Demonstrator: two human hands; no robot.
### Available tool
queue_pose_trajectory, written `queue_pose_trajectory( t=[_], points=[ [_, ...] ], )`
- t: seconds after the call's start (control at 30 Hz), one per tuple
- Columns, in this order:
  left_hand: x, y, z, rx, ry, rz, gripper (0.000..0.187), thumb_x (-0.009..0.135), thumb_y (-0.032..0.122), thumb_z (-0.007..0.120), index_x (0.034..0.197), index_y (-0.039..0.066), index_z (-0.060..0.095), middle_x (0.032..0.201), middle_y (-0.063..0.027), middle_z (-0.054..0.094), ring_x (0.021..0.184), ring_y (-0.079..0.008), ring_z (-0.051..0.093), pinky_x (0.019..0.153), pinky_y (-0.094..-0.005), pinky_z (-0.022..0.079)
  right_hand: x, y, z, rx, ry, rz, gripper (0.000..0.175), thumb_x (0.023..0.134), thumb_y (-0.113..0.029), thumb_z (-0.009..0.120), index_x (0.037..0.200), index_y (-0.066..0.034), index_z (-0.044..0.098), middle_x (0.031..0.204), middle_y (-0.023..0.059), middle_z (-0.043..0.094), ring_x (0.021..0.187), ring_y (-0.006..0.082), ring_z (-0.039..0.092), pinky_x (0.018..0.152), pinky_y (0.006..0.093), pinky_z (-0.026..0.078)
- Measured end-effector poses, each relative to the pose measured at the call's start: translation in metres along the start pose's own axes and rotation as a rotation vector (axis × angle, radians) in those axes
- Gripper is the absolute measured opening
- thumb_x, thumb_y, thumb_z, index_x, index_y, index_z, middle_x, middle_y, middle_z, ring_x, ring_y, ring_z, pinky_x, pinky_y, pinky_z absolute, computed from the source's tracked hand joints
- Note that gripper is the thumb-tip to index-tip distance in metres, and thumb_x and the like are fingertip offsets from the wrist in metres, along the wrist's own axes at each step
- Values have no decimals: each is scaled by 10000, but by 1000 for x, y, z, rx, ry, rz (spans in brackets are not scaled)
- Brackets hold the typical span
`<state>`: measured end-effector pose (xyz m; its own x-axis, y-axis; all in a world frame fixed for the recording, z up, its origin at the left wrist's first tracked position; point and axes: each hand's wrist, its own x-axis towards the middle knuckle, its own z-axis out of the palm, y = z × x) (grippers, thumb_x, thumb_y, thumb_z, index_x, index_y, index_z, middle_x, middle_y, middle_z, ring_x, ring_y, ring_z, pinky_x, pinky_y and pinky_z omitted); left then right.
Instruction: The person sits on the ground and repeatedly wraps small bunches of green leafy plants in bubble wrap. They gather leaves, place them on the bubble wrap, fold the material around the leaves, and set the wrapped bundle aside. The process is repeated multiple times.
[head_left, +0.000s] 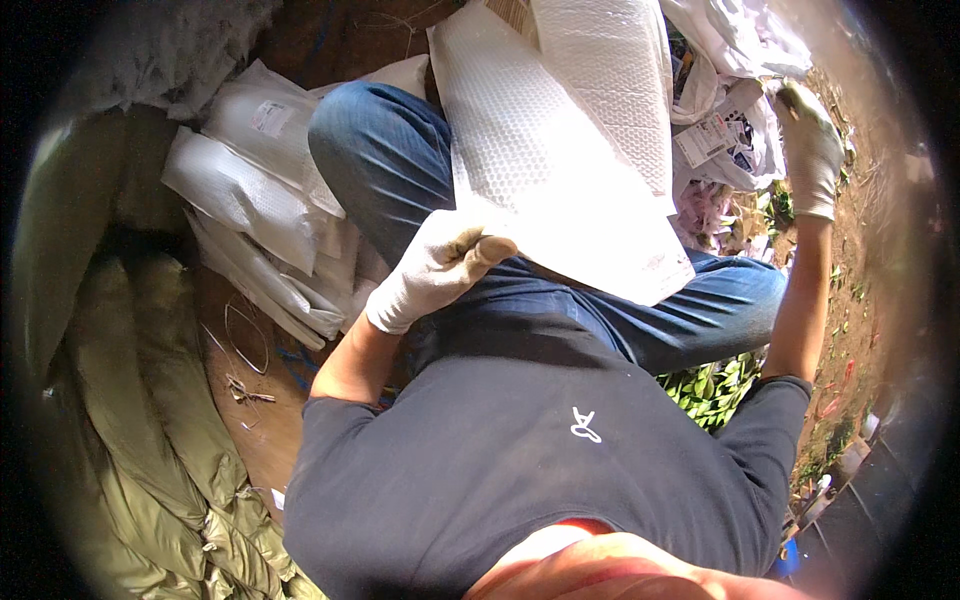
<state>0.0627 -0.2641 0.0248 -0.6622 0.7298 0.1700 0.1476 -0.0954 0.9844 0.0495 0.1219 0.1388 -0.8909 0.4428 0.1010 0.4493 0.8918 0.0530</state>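
Observation:
My left hand, in a white knit glove, pinches the near edge of a bubble-wrap bag that lies slanted across my lap. Strong sunlight whitens the bag's near half. Beneath it and to its right lies another length of bubble wrap. Out to the right, my right hand, also gloved, is at the outer side of a white plastic bag. Its fingers are curled and partly hidden, so any hold on the plastic cannot be made out. A printed label is on the white plastic.
My crossed legs in blue jeans frame the lap. Several filled bubble-wrap packages are piled at the left, one bearing a label. Bulky olive-green fabric lies farther left. Green leaves and brown soil are at the right.

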Motion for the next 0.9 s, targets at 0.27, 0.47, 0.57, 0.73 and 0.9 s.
queue_pose_trajectory(
  t=[0.27, 0.47, 0.57, 0.73, 0.9],
  points=[
    [13, 6, -2, 17, -120, -122, 345, 1063, 323, 613, 1038, -13, 691, 806, -135, 654, 721, -220, 632, 700, -339, 513, -61, -67, 67, 966, -409, -1064, 332, 869, -38, 773, 1199, -71, 747, 1164, 86, 751, 1027, 256, 740, 888, 331, 596],
    [10, 10, -3, 38, -79, -80, 320, 1052, 289, 624, 1048, -23, 696, 800, -127, 662, 710, -204, 630, 706, -320, 525, -59, -87, 38, 896, -523, -1086, 232, 798, -19, 797, 1025, -49, 760, 1029, 82, 755, 937, 224, 736, 818, 335, 580],
    [2, 2, -3, -75, 4, 53, 288, 1026, 262, 659, 1028, -22, 713, 818, -110, 706, 709, -194, 660, 689, -312, 536, -17, -50, 15, 613, 187, -800, 212, 886, -103, 771, 1098, -95, 771, 1036, 59, 775, 958, 198, 741, 895, 355, 587],
    [-7, -9, 0, -17, -13, 84, 207, 1016, 201, 680, 1026, 1, 737, 843, -108, 734, 767, -180, 705, 731, -301, 563, -7, -4, 20, -379, 191, -509, 388, 865, -244, 803, 1238, -161, 741, 1187, 56, 716, 1137, 248, 655, 968, 385, 552],
    [-13, -5, 19, -37, 369, 10, 428, 1087, 334, 549, 1263, -38, 668, 1329, -173, 663, 1178, -243, 641, 1017, -355, 496, -68, -25, 70, 684, -322, -1063, 387, 786, -161, 842, 1168, -183, 787, 968, 29, 758, 898, 182, 733, 803, 342, 598]
  ],
)
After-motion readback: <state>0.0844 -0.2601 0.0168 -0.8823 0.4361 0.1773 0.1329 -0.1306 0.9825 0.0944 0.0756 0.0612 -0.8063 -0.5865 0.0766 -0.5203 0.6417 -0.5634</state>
